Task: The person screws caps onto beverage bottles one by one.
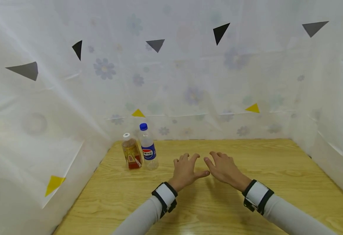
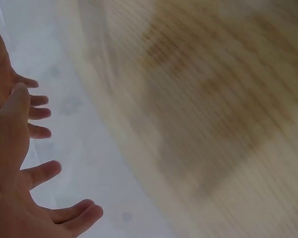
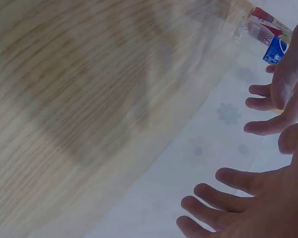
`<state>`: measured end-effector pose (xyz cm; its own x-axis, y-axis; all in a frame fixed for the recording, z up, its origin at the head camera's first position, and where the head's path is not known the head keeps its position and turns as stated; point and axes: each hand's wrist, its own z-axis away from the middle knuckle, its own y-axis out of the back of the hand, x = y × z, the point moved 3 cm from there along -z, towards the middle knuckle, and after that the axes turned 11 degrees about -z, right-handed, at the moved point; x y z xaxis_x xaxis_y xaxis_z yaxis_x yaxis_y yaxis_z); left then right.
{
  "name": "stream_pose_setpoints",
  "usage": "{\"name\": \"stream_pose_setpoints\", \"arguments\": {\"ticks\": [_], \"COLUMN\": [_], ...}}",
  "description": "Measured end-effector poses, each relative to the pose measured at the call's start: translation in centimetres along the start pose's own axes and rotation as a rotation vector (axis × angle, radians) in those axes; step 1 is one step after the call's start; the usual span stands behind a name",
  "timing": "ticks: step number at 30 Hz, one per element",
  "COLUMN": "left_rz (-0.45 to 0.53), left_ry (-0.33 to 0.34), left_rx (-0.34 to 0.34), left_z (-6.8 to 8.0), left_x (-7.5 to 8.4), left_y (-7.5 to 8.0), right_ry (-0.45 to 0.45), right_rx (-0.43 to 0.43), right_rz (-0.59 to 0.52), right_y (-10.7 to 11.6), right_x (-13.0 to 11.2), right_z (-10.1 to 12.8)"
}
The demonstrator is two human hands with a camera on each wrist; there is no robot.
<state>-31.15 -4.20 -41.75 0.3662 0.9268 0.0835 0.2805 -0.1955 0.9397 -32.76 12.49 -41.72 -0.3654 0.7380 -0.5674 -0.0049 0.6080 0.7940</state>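
Observation:
Over the middle of the table (image 1: 277, 182), my left hand (image 1: 185, 171) is held with spread, relaxed fingers and nothing in it. Close to its right, my right hand (image 1: 225, 168) is likewise empty, its fingers loosely bent toward the left one. To the left stand two bottles, the left hand being nearer to them. One is a clear Pepsi bottle (image 1: 148, 151) with a blue cap and blue label. Beside it is a squat bottle (image 1: 132, 153) with a white cap, a yellow label and reddish-brown liquid. In the right wrist view, part of the Pepsi label (image 3: 275, 50) shows beyond the hands.
A pale sheet with flower prints (image 1: 189, 71) hangs along the back and both sides of the wooden table. Black, grey and yellow triangles (image 1: 138, 113) are on the sheet. Both wrists wear white and black bands (image 1: 258, 196).

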Motion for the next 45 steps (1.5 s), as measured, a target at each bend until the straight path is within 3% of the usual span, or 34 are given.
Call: {"name": "stream_pose_setpoints", "arguments": {"ticks": [9,14,20,26,34,45], "left_rz": [0.047,0.033,0.009,0.054,0.046,0.054], "left_ry": [0.054,0.087,0.103,0.095,0.128,0.137], "left_rx": [-0.141,-0.177,-0.148,-0.144,-0.214,-0.227], "left_z": [-1.5,-2.2,-3.1,-3.1,-2.4,-2.3], "left_x": [-1.3,-1.8,-2.3,-2.3,-2.6,-2.5], "left_y": [-1.6,-1.3,-0.4,-0.1,-1.5,-1.2], "right_ry": [-0.034,-0.062,-0.069,-0.063,-0.063,-0.056], "right_rx": [0.009,0.029,0.048,0.046,0.055,0.056], "right_rz": [0.043,0.032,0.023,0.047,0.048,0.071], "right_y": [-0.4,-0.1,0.8,0.9,-0.1,-0.1], "right_x": [1.1,1.5,1.5,1.5,2.0,2.3], "right_z": [-1.5,-2.2,-2.9,-2.8,-2.0,-1.8]}}
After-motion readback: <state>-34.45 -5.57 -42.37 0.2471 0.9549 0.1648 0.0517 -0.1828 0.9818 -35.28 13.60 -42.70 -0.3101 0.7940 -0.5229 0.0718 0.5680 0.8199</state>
